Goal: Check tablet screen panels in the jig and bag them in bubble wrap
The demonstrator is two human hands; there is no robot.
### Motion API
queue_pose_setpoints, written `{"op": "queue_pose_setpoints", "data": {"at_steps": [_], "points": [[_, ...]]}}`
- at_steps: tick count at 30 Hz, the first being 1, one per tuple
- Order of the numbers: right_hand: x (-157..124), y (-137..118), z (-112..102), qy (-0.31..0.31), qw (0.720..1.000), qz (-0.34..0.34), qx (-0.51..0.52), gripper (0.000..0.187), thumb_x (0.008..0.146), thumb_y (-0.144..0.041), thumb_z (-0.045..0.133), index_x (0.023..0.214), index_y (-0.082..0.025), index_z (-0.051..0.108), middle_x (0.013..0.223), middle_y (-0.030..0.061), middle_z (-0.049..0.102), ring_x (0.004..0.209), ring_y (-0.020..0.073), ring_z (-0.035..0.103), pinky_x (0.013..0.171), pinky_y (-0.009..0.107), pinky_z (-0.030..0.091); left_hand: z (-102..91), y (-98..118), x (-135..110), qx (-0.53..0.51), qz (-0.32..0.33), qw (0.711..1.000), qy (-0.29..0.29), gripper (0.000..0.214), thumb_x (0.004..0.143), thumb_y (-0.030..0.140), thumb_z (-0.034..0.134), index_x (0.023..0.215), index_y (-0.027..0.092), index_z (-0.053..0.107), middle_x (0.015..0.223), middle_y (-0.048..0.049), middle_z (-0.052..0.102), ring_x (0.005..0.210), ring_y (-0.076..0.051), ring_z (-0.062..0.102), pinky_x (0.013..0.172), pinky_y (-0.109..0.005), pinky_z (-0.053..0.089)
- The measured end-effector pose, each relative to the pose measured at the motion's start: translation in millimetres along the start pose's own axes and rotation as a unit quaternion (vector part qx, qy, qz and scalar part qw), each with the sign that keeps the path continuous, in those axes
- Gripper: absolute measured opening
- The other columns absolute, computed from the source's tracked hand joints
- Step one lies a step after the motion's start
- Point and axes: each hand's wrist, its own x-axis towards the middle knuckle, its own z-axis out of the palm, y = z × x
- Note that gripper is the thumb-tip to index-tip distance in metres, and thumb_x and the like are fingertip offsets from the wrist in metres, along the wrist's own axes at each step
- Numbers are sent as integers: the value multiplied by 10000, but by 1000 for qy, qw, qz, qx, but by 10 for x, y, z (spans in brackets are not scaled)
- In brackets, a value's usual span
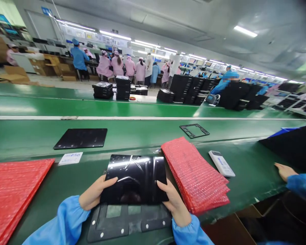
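A glossy black tablet screen panel (135, 170) is held up in front of me, its shiny face reflecting the ceiling lights. My left hand (95, 190) grips its left edge with the thumb on the front. On the opposite edge, my right hand (172, 199) holds it the same way. Beneath the panel lies a black fixture tray (112, 226) with white round dots and cut-outs, its far part hidden by the panel. Stacked red bubble-wrap sleeves (193, 173) lie just right of my right hand.
Farther off on the green bench lie a black flat panel (81, 137) and a thin black frame (194, 130). More red sleeves (17, 190) are at left, near a paper label (70, 158). A white handheld box (221, 163) and another person's hand (285, 171) are at right.
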Motion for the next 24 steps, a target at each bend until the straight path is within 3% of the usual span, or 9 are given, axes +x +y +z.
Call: {"op": "queue_pose_setpoints", "data": {"at_steps": [6, 12, 24], "points": [[-16, 2, -2, -12, 1000, -5, 0, 437, 722, -304, 776, 1137, -211, 673, 1042, 69, 735, 1015, 300, 679, 874, 454, 530, 14, -63, -8, -41, -7, 999, -12, 375, 751, 324, 754, 1106, 206, 727, 1067, -90, 750, 1048, -301, 676, 963, -395, 485], [-25, 1, -23, -38, 999, -2, 10, 454, 740, -266, 752, 1184, -240, 662, 1120, 70, 716, 1071, 306, 656, 922, 466, 501, -7, -116, 23, -60, 10, 998, -8, 417, 722, 333, 778, 1106, 178, 727, 1069, -118, 745, 1046, -313, 672, 962, -404, 480], [6, 22, -49, -30, 999, 12, 16, 481, 704, -293, 802, 1164, -229, 677, 1101, 83, 725, 1118, 327, 626, 978, 496, 448, -77, -158, 36, -23, 17, 1000, -8, 430, 765, 343, 741, 1153, 163, 702, 1094, -116, 737, 1021, -304, 674, 935, -394, 483]]}}
